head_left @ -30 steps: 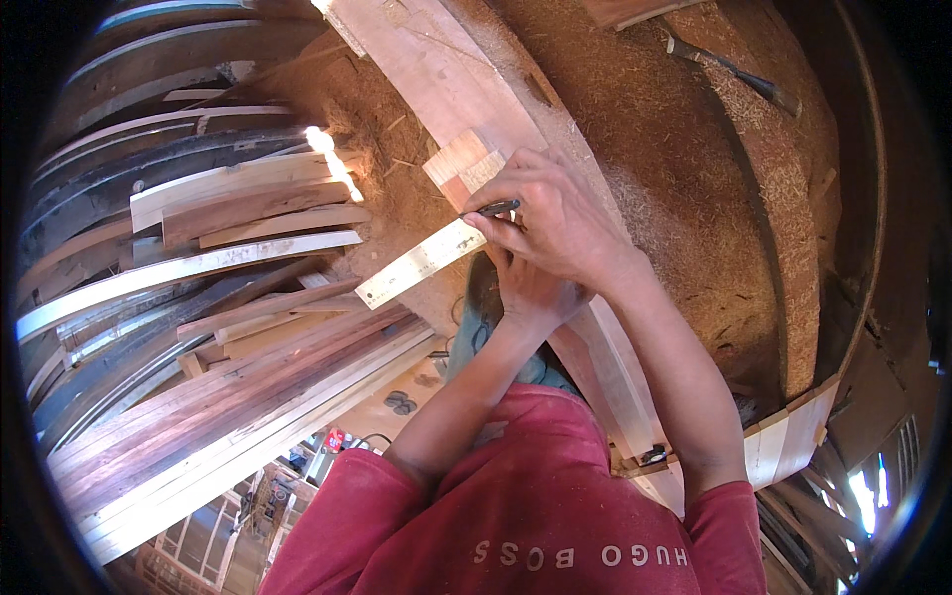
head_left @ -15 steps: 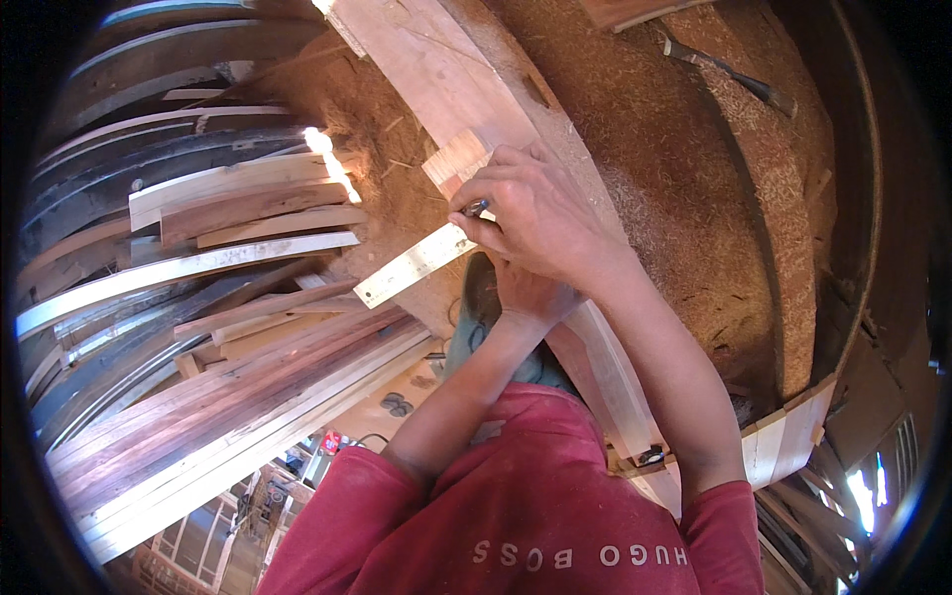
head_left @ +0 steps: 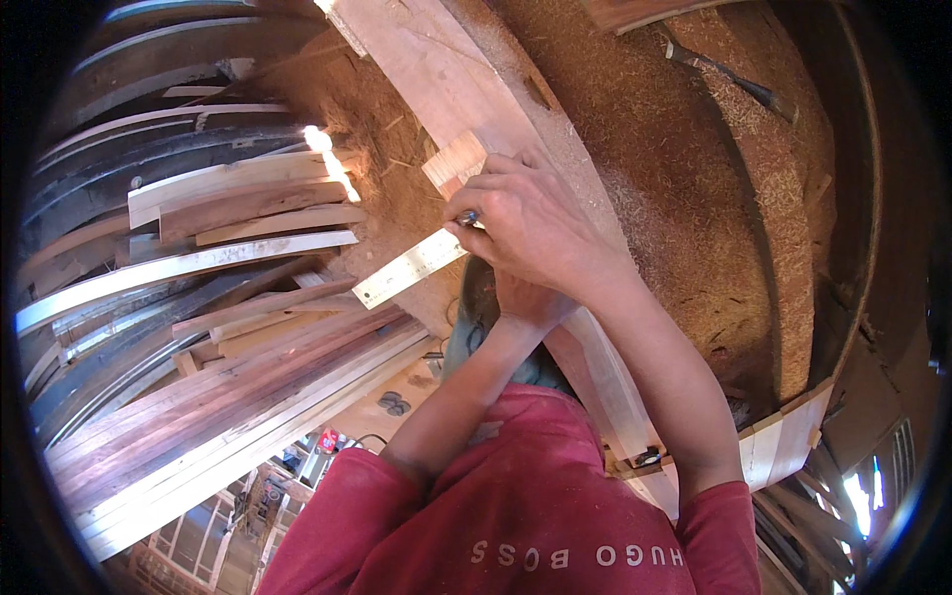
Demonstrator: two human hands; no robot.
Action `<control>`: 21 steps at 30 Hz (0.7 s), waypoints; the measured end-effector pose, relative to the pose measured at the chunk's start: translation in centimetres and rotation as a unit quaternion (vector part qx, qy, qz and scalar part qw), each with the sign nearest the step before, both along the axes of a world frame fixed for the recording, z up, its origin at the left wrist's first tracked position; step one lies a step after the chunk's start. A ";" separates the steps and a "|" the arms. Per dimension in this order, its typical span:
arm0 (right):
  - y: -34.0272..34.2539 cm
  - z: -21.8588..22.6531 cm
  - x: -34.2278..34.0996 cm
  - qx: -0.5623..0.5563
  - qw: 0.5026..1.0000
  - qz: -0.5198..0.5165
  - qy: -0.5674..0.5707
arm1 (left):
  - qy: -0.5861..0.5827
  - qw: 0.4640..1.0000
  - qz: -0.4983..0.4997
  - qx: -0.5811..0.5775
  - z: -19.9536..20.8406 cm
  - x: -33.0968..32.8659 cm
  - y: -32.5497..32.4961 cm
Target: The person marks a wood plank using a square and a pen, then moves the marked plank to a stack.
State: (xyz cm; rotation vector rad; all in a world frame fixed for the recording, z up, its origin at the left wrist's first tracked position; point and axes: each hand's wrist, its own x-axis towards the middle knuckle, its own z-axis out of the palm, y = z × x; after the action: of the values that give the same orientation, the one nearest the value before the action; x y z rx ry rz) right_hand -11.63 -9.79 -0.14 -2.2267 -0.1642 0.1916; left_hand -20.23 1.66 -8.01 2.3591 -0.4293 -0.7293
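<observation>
The right hand (head_left: 533, 220) pinches a dark pen (head_left: 468, 216) just by the ruler (head_left: 409, 270), which sticks out to the left of the curved wooden beam (head_left: 446, 74). The left hand (head_left: 528, 299) is tucked under the right one; I can't tell what it grips. The work looks under way, but the hands hide the spot, so I can't see how much is done or left.

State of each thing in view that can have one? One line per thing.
Right hand: closed on a pen.
Pen: gripped, mostly hidden.
Left hand: under the right, fingers hidden; grip unclear.
Ruler: bare end exposed, other end hidden.
Wood block: partly covered by right hand.
Curved beam: dusty along its right side.
Dark long tool: lying unheld.
Long boards: laid side by side.
</observation>
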 end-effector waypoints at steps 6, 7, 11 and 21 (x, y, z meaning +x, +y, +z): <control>-7.4 0.0 -1.6 -0.014 0.994 -0.111 0.014 | -0.262 0.964 -0.037 0.027 2.0 0.8 -0.8; -9.0 0.0 -2.2 -0.019 0.984 -0.177 -0.016 | -0.261 0.964 -0.038 0.021 1.9 0.8 -1.0; -10.9 -2.8 -6.9 0.139 0.939 -0.298 0.101 | -0.260 0.965 -0.034 0.003 1.9 0.8 -1.1; -5.2 -5.2 -11.6 0.260 0.909 -0.231 0.231 | -0.290 0.955 -0.063 0.023 1.9 1.4 -0.9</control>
State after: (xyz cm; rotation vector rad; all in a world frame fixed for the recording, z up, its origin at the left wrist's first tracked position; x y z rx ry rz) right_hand -23.22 -15.04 -5.32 -1.5764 0.5147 0.3594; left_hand -18.87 0.75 -6.08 2.5838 -0.8207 -0.0774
